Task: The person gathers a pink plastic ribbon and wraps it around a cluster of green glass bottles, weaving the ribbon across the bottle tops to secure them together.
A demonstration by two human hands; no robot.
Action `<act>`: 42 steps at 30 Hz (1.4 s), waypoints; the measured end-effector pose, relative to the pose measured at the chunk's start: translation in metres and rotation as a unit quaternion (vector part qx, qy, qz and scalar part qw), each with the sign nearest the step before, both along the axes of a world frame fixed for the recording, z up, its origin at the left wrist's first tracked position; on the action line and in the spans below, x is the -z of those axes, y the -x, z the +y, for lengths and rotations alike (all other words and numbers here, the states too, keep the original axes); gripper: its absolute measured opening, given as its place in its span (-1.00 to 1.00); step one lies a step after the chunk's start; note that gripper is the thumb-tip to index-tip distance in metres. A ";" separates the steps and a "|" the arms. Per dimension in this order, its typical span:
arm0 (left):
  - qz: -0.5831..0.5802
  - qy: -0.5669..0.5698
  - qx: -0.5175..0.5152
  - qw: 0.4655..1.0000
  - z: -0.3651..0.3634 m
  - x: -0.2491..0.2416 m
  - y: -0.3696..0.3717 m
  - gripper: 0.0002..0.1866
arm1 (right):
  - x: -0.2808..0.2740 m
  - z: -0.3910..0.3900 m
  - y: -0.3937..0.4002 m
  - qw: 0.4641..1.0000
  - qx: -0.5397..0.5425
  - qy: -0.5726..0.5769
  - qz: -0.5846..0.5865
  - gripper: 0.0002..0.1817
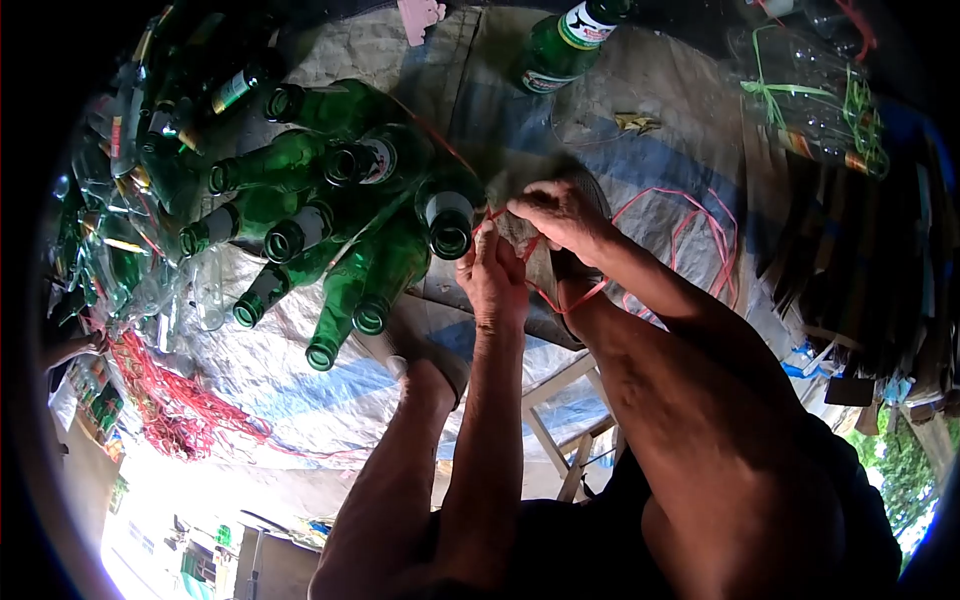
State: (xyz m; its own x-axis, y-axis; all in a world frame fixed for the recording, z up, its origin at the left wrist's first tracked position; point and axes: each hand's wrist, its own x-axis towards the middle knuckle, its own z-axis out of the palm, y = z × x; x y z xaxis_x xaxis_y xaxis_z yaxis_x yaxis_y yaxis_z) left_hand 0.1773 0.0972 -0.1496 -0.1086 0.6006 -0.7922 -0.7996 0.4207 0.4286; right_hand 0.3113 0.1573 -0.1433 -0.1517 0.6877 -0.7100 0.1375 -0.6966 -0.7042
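Several green glass bottles [345, 230] lie bunched together left of centre, their mouths towards me and to the left. Red string [430, 130] runs along the top right side of the bunch. My left hand [493, 277] is closed with its fingertips pinching the red string beside the rightmost bottle's neck. Just to the right, my right hand [565, 215] pinches the string too, its fingertips close to those of my left hand. A loose loop of string [722, 235] trails over the sheet on the right.
A labelled green bottle [565, 50] stands at the top. More bottles [130, 200] are piled at the left, above a tangle of red string [175, 400]. Clear plastic bottles [810, 90] and stacked cardboard [850, 240] are at the right. My legs and feet flank the hands.
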 end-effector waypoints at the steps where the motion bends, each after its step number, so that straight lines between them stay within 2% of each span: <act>1: 0.004 -0.004 0.005 1.000 -0.001 0.001 0.001 -0.93 | 0.001 0.000 -0.001 1.000 -0.002 -0.002 0.001 -0.74; 7: 0.054 -0.028 0.055 0.997 -0.005 0.007 0.006 -0.81 | -0.012 0.006 0.001 1.000 -0.005 0.012 -0.006 -0.71; 9: 0.099 -0.021 0.066 0.993 -0.003 0.007 0.006 -0.91 | -0.012 0.005 0.000 1.000 -0.008 0.029 0.009 -0.71; 14: 0.146 -0.036 0.045 0.988 -0.004 0.015 0.005 -0.86 | -0.020 0.009 0.005 1.000 -0.015 0.017 -0.007 -0.73; 17: 0.192 -0.058 0.084 0.976 -0.006 0.023 0.007 -0.79 | -0.028 0.014 0.009 0.999 -0.031 0.014 -0.012 -0.74; 24: 0.246 -0.117 0.118 0.955 -0.012 0.033 0.013 -0.79 | -0.046 0.026 0.018 0.996 -0.089 -0.007 -0.024 -0.73; 28: 0.283 -0.141 0.111 0.942 -0.010 0.031 0.010 -0.78 | -0.048 0.027 0.017 0.996 -0.056 0.045 0.046 -0.72; 33: 0.233 -0.104 0.084 0.963 -0.005 0.026 0.006 -0.80 | -0.049 0.032 0.011 0.991 -0.077 0.069 0.089 -0.72; 37: 0.129 -0.004 0.075 0.989 0.000 0.014 0.004 -0.74 | -0.052 0.031 0.006 0.984 -0.054 0.109 0.133 -0.74; 42: 0.038 0.023 0.053 0.998 0.005 0.009 0.004 -0.81 | -0.050 0.035 -0.003 0.967 -0.013 0.154 0.204 -0.66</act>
State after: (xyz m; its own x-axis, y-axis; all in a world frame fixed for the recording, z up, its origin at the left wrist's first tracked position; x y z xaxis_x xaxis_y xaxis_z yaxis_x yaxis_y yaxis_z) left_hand 0.1732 0.1021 -0.1585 -0.1071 0.5753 -0.8109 -0.7147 0.5224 0.4651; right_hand 0.3144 0.1923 -0.0935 -0.4760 0.4452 -0.7584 -0.0878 -0.8822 -0.4627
